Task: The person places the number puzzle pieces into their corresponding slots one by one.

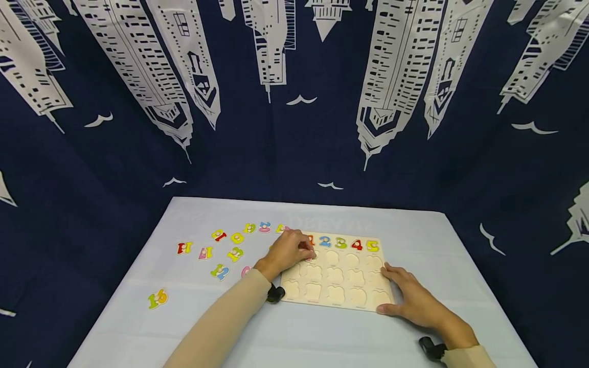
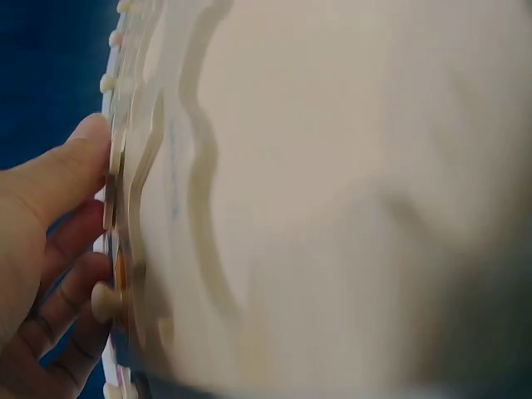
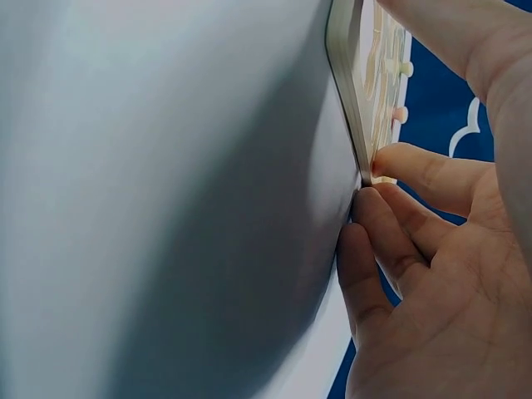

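A pale wooden number puzzle board (image 1: 340, 295) lies on the light table (image 1: 294, 337). Its top row holds coloured numbers 2 (image 1: 325, 241), 3 (image 1: 340, 243), 4 (image 1: 356, 245) and 5 (image 1: 372, 246); the lower slots are bare. My left hand (image 1: 290, 250) lies over the board's upper left corner, with its fingers curled round a small pegged number piece (image 1: 310, 257) whose digit is hidden. In the left wrist view the piece's peg (image 2: 103, 301) sits between thumb and fingers at the edge of the board (image 2: 332, 166). My right hand (image 1: 409, 299) rests flat at the board's lower right corner, its fingertips (image 3: 374, 166) against the board's edge (image 3: 347, 91).
Several loose coloured number pieces lie left of the board, among them a red-yellow one (image 1: 184, 248) and a yellow 16 (image 1: 157, 299) near the table's left edge. A dark blue curtain with white buildings (image 1: 294, 102) hangs behind the table. Black wrist cameras (image 1: 275, 294) show on both arms.
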Demonstrator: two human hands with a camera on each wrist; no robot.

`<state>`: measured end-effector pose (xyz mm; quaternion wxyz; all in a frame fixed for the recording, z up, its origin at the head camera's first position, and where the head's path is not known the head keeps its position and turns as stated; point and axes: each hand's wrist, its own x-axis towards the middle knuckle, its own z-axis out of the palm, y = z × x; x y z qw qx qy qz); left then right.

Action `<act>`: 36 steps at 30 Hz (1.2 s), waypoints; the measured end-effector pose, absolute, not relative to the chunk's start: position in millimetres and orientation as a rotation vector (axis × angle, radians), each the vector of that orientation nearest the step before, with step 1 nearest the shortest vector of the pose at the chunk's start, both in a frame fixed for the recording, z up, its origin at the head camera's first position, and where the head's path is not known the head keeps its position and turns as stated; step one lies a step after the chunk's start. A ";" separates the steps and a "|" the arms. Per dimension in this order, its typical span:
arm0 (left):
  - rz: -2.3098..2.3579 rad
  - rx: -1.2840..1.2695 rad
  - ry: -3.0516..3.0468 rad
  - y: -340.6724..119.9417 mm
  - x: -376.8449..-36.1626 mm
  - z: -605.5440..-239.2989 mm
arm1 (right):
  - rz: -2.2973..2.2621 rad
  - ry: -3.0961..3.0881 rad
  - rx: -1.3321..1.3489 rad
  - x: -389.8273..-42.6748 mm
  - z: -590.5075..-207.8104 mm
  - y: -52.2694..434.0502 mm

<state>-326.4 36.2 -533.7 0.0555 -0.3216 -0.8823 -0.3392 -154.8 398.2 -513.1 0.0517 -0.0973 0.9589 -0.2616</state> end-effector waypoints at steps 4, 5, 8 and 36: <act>-1.061 -0.937 -2.740 41.8 -321.8 -524.7 | -0.782 2.927 -0.291 -154.9 -514.4 397.3; -1.069 -0.933 -2.753 42.4 -322.2 -524.0 | -0.783 2.927 -0.292 -155.0 -514.5 397.2; -1.104 -0.948 -2.776 41.6 -322.6 -521.1 | -0.781 2.923 -0.296 -155.8 -514.7 397.1; -1.117 -1.004 -2.828 41.4 -318.8 -513.7 | -0.782 2.922 -0.287 -157.7 -516.9 394.9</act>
